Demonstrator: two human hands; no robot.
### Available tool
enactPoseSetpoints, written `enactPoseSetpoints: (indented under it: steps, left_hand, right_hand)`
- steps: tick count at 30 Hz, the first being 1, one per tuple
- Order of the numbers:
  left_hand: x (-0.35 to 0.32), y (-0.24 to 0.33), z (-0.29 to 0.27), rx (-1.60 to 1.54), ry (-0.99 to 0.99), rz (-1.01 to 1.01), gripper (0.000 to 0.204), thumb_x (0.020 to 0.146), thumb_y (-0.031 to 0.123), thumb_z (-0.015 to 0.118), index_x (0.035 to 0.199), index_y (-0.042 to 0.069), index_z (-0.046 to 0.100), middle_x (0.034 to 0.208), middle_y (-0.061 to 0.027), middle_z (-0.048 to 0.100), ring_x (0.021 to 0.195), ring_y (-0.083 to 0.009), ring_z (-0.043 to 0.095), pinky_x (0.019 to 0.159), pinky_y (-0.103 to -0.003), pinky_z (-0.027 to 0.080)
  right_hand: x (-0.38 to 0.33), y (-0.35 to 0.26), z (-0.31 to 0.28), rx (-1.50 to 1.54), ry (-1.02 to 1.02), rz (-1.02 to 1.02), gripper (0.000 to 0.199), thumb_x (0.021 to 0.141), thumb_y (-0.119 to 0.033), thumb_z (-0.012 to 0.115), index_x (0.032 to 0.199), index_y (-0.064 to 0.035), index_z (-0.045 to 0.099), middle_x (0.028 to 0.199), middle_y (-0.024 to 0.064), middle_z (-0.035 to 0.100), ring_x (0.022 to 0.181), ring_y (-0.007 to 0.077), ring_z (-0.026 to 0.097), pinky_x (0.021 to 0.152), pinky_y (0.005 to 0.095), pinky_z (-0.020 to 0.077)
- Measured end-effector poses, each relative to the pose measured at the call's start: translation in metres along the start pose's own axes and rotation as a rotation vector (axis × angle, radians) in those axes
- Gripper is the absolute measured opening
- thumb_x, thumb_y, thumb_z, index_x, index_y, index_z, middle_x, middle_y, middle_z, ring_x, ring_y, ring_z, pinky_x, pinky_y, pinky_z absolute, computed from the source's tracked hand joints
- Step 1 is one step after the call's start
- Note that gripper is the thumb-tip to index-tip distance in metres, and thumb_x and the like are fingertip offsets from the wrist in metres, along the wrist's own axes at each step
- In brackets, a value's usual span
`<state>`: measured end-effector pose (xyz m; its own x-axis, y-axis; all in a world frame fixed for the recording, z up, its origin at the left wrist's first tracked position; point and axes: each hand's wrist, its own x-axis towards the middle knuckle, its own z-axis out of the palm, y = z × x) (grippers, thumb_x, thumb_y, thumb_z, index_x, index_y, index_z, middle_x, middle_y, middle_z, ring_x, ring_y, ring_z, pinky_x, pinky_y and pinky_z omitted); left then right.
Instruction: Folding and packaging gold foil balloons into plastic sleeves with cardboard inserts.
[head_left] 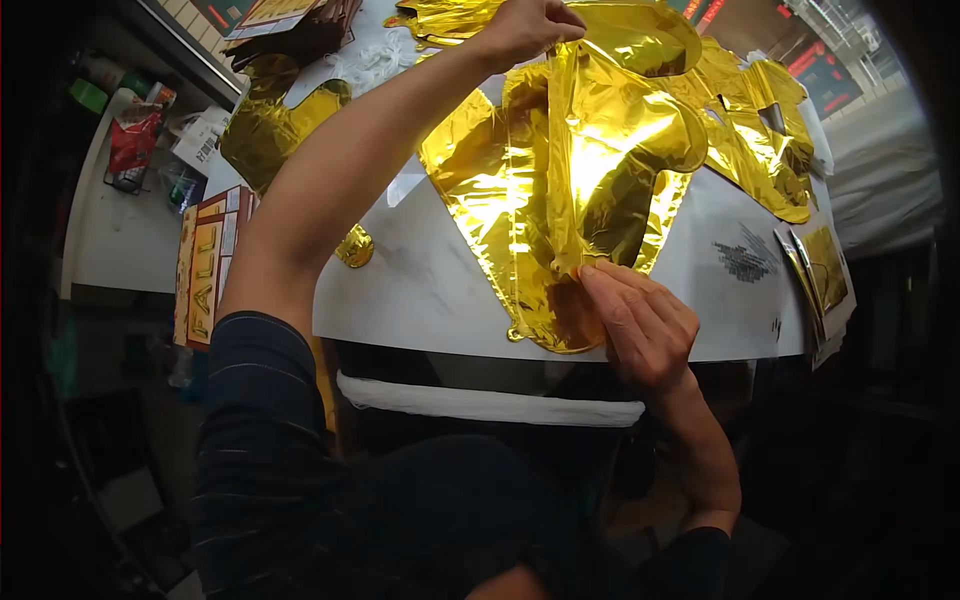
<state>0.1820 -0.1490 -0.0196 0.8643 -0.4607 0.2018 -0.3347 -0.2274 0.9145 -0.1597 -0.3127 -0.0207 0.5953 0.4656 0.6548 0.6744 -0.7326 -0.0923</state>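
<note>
A flat, uninflated gold foil balloon [605, 130] lies over the white table in front of me, creased lengthwise into a fold. At its far end, my left hand [528, 30] is closed in a pinch on the foil, the arm stretched across the table. My right hand [645, 320] pinches the near end of the same fold, close to the table's front edge. Beneath it another sheet of gold foil [490, 220] shows, tapering to a small tab. What exactly lies under the fingertips is hidden.
More flat gold foil balloons lie at the right [765, 130] and left [270, 125]. Printed cards [210, 265] stand at the left edge, with packets [820, 270] at the right. White stringy material [375, 65] sits at the back. A white rolled strip [490, 402] hangs below the table edge [420, 335].
</note>
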Motion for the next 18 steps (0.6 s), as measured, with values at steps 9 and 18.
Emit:
enactPoseSetpoints:
  steps: [9,18]
  left_hand:
    - [-0.016,-0.027,0.003,0.003,0.155,-0.061,0.065,0.072,-0.009,0.076,0.133,-0.006,0.053,0.113,-0.0242,0.065,0.071,-0.0254,0.07,0.059,-0.036,0.057]
    - [-0.015,-0.034,-0.004,-0.035,0.106,-0.059,0.057,0.076,-0.007,0.082,0.127,-0.006,0.057,0.109,-0.0192,0.066,0.075,-0.0222,0.066,0.061,-0.036,0.056]
  right_hand:
    - [-0.017,-0.03,0.018,0.068,-0.14,0.013,0.029,0.093,-0.007,0.068,0.12,0.0018,0.073,0.109,0.0118,0.077,0.11,0.0286,0.074,0.093,0.0414,0.0611]
    - [-0.032,-0.037,0.013,0.093,-0.182,-0.017,0.027,0.091,-0.007,0.069,0.117,-0.003,0.074,0.111,0.0098,0.077,0.112,0.0299,0.074,0.096,0.0437,0.0605]
